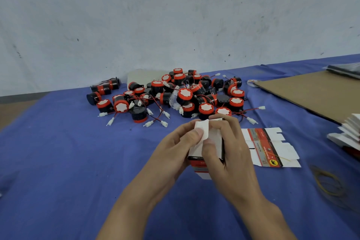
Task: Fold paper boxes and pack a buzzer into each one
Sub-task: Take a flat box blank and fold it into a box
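Head cam: L hand (173, 150) & R hand (229, 154) both grip paper box (200, 164); its print too blurred to read.

You have a brown cardboard sheet (311, 91) lying on the blue tablecloth (58, 152) (a tape roll (252, 83) just beside it), with yellow rubber bands (329, 181) nearer you.

black-and-red buzzers (171, 93), white-flapped red-striped box (204, 142), blue cloth (68, 152), brown cardboard (311, 91).

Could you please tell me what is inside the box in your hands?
The inside is covered: the left hand and right hand grip the box and press its white flap down. Whether anything is in it cannot be told.
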Motion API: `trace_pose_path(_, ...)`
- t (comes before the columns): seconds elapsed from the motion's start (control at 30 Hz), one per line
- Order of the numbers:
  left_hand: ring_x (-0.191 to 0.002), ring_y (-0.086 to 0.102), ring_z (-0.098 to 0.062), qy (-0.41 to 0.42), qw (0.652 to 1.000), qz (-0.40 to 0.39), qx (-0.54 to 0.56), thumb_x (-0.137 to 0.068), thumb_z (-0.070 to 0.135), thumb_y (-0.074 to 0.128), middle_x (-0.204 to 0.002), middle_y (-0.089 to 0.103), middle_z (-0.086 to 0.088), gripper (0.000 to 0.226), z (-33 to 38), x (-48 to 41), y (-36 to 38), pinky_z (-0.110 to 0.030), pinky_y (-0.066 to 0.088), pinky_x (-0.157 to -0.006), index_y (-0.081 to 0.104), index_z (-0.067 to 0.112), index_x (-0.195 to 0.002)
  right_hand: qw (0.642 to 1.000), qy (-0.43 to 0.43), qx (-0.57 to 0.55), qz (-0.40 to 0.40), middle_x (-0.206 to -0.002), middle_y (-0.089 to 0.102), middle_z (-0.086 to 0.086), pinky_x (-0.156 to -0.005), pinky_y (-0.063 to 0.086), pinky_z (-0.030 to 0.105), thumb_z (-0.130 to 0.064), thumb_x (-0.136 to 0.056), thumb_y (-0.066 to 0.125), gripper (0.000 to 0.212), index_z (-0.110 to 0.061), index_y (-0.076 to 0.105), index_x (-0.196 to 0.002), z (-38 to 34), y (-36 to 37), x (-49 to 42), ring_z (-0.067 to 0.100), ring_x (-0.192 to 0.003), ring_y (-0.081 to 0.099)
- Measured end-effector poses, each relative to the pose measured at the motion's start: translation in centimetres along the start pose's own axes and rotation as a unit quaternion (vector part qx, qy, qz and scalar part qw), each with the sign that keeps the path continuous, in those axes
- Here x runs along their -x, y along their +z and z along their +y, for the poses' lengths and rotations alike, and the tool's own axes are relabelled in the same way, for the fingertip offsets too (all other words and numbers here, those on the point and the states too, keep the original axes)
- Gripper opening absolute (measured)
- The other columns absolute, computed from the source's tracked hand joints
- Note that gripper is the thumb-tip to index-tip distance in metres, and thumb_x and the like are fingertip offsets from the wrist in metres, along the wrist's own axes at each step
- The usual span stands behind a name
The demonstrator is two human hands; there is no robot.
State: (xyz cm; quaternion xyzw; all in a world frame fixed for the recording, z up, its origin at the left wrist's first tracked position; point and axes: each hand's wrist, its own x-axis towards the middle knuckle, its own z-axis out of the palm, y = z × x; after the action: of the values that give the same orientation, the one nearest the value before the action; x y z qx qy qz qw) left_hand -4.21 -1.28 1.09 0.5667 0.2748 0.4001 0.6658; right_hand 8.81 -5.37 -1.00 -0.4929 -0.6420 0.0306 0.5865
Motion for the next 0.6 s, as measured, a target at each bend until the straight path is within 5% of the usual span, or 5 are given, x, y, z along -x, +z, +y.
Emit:
trace_pose_path(0.17, -0.117, 0.063, -0.036, -0.017, 1.000, 0.022, 0.015, -0.093, 0.033, 0.053, -0.120, 0.070, -0.015, 0.041, 0.31, -0.05, 0.14, -0.050, 0.052, -0.093, 0.064, 0.013, -0.127, 1.000, -0.007, 0.000, 0.006, -0.122, 0.045, -0.011, -0.084, 0.044, 0.015, -0.040, -0.094, 0.045, 0.021, -0.034, 0.052, -0.113, 0.26, 0.03, 0.02, 0.014, -0.113, 0.054)
trace_pose_path(0.27, -0.125, 0.057, -0.039, -0.038, 0.997, 0.033, 0.066, -0.085, 0.047, 0.053, -0.126, 0.066, -0.019, 0.059, 0.46, -0.14, 0.18, -0.058, 0.043, -0.105, 0.064, 0.009, -0.128, 1.000, -0.007, 0.002, 0.002, -0.125, 0.044, -0.012, -0.085, 0.043, 0.010, -0.042, -0.094, 0.047, 0.029, -0.034, 0.053, -0.120, 0.34, -0.03, -0.02, 0.012, -0.117, 0.052)
trace_pose_path(0.4, -0.108, 0.067, -0.025, -0.033, 0.995, 0.001, 0.097, -0.081, 0.058, 0.048, -0.121, 0.070, -0.013, 0.066, 0.55, 0.09, 0.09, -0.043, 0.052, -0.088, 0.065, 0.012, -0.124, 1.000, -0.011, -0.025, -0.015, -0.127, 0.043, -0.008, -0.073, 0.043, -0.001, -0.044, -0.094, 0.050, 0.031, -0.039, 0.052, -0.125, 0.12, -0.09, -0.02, 0.011, -0.119, 0.050)
trace_pose_path(0.6, -0.099, 0.064, -0.024, -0.031, 0.995, -0.013, 0.098, -0.088, 0.052, 0.046, -0.120, 0.067, -0.014, 0.063, 0.50, 0.06, 0.29, -0.031, 0.055, -0.069, 0.057, 0.011, -0.135, 1.000, -0.009, -0.008, -0.016, -0.124, 0.043, -0.012, -0.079, 0.044, 0.012, -0.035, -0.088, 0.049, 0.021, -0.034, 0.056, -0.107, 0.27, -0.19, -0.01, 0.013, -0.114, 0.053)
